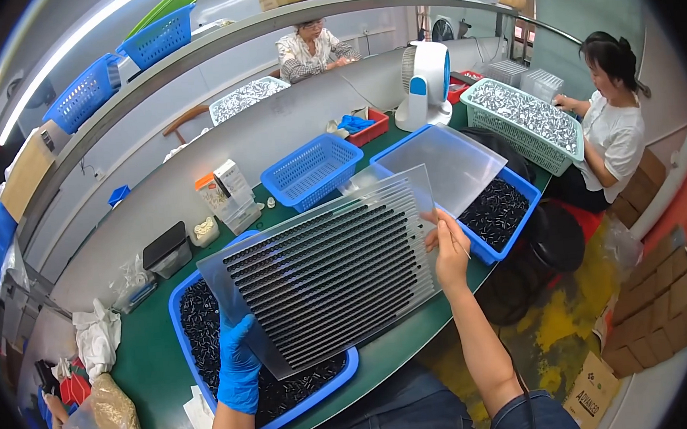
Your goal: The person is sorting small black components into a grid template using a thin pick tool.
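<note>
Between both hands I hold a transparent slotted plate (331,271), tilted, with many rows of small black pieces across most of it. My left hand (239,365), in a blue glove, is closed on its lower left edge. Bare, my right hand (450,253) pinches the right edge. Under the plate, and partly hidden by it, stands a blue tray (352,365) of loose black pieces. To the right is another blue tray (527,194) with similar black pieces, partly covered by a frosted plastic sheet (453,163).
Behind the plate are an empty blue basket (312,169), a red bin (371,129) and a white fan (428,81). A co-worker (611,116) sits at right by a green basket (528,114); another person (315,53) works beyond the partition. A plastic bag (111,422) lies left.
</note>
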{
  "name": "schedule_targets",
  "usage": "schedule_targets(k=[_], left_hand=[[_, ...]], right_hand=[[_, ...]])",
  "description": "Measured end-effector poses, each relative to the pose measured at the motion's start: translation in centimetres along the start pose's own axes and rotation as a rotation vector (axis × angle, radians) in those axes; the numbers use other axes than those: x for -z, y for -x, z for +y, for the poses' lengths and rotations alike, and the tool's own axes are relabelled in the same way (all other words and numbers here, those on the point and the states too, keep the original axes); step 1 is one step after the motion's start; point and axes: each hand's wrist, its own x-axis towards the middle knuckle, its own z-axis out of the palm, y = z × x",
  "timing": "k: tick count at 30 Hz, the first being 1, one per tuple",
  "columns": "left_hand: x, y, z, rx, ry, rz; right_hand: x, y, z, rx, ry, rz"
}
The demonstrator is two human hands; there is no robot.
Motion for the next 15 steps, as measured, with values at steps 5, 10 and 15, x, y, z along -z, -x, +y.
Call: schedule_targets(k=[5,10,15], left_hand=[[0.2,-0.8,0.3,-0.015,0.037,0.018],[3.6,-0.8,1.2,-0.067,-0.018,0.094],[2.9,-1.2,2.1,-0.102,-0.043,0.070]], right_hand=[[-0.1,0.8,0.2,-0.020,-0.053,0.004],[-2.0,1.9,-0.8,-0.044,-0.070,-0.060],[-1.8,3.2,-1.4,-0.009,-0.014,-0.022]])
